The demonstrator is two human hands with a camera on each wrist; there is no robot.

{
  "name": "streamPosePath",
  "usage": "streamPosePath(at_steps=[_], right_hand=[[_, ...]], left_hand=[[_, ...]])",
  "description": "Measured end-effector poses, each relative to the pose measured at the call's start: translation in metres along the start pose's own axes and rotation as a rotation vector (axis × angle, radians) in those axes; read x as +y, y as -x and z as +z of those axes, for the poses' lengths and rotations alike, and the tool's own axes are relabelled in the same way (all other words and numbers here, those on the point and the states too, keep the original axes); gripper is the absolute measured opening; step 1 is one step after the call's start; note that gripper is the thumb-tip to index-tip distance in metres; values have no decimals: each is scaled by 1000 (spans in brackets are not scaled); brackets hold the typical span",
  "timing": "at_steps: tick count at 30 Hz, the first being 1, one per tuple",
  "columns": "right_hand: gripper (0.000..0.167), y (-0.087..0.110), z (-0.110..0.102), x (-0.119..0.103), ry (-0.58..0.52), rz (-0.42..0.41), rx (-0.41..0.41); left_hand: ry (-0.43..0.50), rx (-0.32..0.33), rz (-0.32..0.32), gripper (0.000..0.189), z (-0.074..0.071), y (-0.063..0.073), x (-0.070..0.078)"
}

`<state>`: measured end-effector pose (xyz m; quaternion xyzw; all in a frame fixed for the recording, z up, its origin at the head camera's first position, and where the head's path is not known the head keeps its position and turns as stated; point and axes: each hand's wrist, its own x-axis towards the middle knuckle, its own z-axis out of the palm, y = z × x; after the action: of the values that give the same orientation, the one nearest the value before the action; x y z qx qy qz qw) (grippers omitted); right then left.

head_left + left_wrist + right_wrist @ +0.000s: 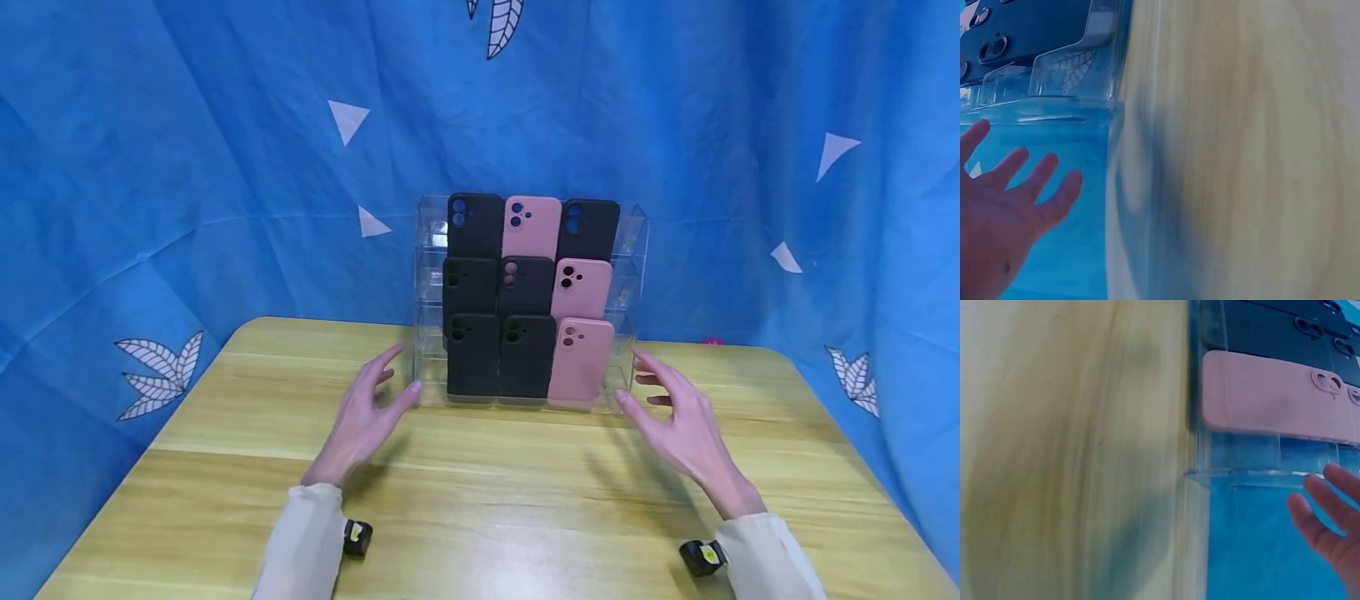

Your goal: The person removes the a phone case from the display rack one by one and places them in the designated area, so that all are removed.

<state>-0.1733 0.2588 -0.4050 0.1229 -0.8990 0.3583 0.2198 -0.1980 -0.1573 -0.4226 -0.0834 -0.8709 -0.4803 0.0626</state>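
Note:
A clear tiered rack (430,287) stands at the back of the table, holding black and pink phone cases in three rows. The bottom row has two black cases, one of them this black phone case (472,358), and a pink phone case (581,362) at its right end. My left hand (363,421) is beside the rack's left side, fingers spread and thumb near the lower front corner. At the opposite side, my right hand (678,421) mirrors it with fingers relaxed. Both wrist views show the fingers (1044,178) apart, with nothing held.
The rack stands on a light wooden table (480,500), close to its far edge. Behind hangs a blue curtain (247,167) with white leaf and triangle prints. A small black device (357,537) is worn at the left wrist, and another black device (702,557) at the right.

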Motion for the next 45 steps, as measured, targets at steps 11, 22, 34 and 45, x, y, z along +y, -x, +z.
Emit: streamPosePath(at_steps=[11,22,34,45], right_hand=[[60,-19,7,-6,-86,105,-29],[66,-36,16,-18,-92,170,-54],[54,-39,37,-19,-89,164,121],[46,-40,46,-15,-103,174,228]], left_hand=[[229,7,-90,61,12,-16,-5],[331,40,-76,51,20,-28,-2],[392,125,-66,49,27,-31,-3],[418,131,-94,45,30,-30,-5]])
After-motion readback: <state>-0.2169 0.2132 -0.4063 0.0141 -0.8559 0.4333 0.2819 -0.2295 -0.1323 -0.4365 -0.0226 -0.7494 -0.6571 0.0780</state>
